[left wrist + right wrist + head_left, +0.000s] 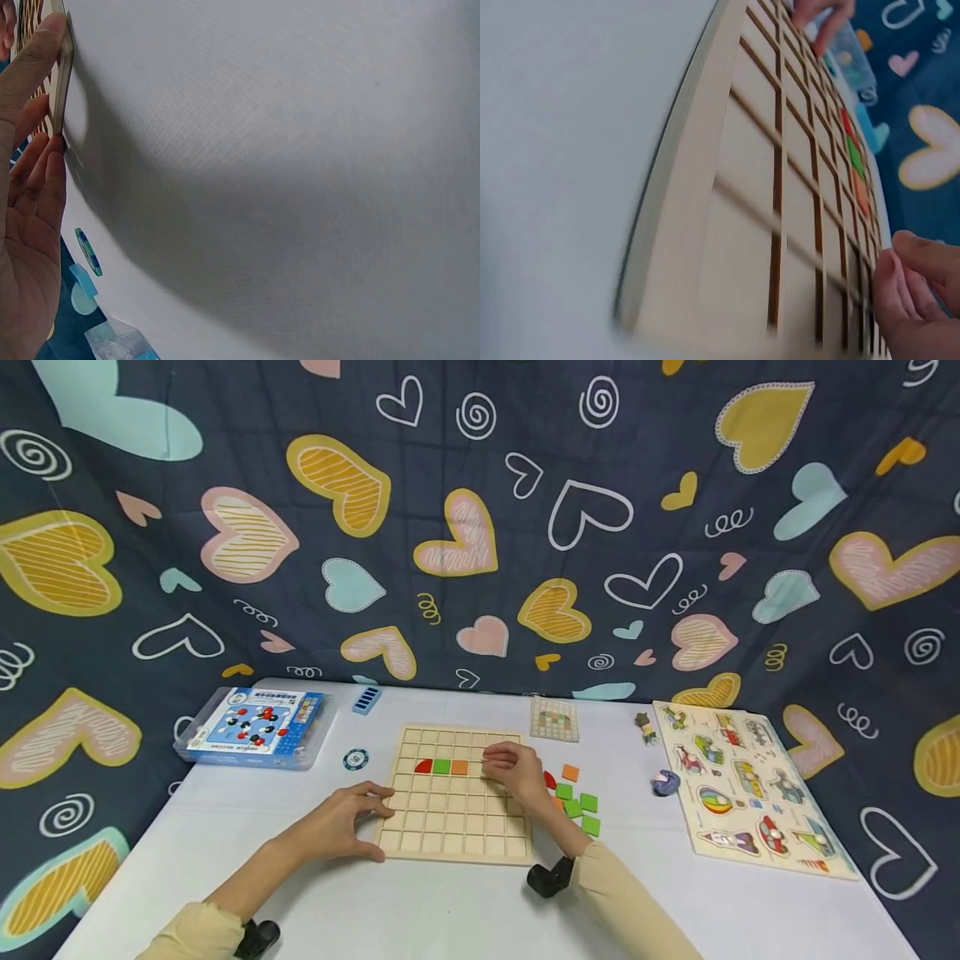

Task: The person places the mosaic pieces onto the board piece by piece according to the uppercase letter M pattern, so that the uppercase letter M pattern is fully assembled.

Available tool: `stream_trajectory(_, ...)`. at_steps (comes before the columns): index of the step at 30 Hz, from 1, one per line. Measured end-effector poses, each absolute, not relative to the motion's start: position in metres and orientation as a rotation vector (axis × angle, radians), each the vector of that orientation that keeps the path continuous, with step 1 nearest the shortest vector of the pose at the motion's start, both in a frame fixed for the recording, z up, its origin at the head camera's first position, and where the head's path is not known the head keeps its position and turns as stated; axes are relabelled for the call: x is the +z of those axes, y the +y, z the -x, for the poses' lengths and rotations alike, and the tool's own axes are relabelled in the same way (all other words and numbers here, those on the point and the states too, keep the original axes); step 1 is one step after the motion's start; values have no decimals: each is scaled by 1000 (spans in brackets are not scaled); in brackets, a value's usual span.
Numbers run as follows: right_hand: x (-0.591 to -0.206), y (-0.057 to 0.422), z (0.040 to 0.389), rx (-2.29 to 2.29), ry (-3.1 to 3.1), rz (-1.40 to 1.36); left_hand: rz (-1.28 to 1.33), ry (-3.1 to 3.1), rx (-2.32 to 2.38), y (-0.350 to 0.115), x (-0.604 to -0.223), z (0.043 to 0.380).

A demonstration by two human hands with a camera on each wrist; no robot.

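Far left on the white-covered surface (450, 910): one clear plastic case with a blue printed picture sheet (258, 725); cut off in both wrist views. Next, one round dark-blue-and-white chip (356, 759), its markings too small to read, and one small blue slotted block (367, 699).

Left hand (337, 818): thumb and fingers spread, touching the left edge of one pale wooden grid board (453, 822), which lies flat mid-surface. Three flat pieces in one row on it: one red quarter-circle (423, 767), one green square (442, 767), one orange square (460, 767).

Right hand (517, 774): over the board's right side, thumb and fingertips drawn together; cannot tell whether anything is between them. Behind the board, one pattern card (554, 719).

Right of the board, loose: four green squares (588, 802), two orange squares (571, 772) and one red piece (550, 780); the red and one orange partly covered by the hand.

Farther right: one small figurine (645, 728), one blue-purple lump (664, 782), details unclear; one wooden picture puzzle (750, 789).
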State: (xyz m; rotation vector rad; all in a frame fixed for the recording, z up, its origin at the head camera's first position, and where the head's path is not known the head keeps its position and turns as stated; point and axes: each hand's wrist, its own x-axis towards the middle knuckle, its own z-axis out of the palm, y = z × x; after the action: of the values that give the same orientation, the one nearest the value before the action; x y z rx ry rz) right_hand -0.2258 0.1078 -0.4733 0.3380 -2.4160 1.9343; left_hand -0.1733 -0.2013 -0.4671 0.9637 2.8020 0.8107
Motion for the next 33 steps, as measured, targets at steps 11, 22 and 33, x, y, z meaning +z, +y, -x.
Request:
stream_trajectory(11,-468,183,221,1929,-2483,-127,-957,2791,828,-202,-467,174)
stream_trajectory(22,-469,249,227,1849,-2534,-2,-956,2787,832,-201,-466,174)
stream_trajectory(33,-474,257,219,1828,-2619,-46,-958,2787,831,-202,-468,174)
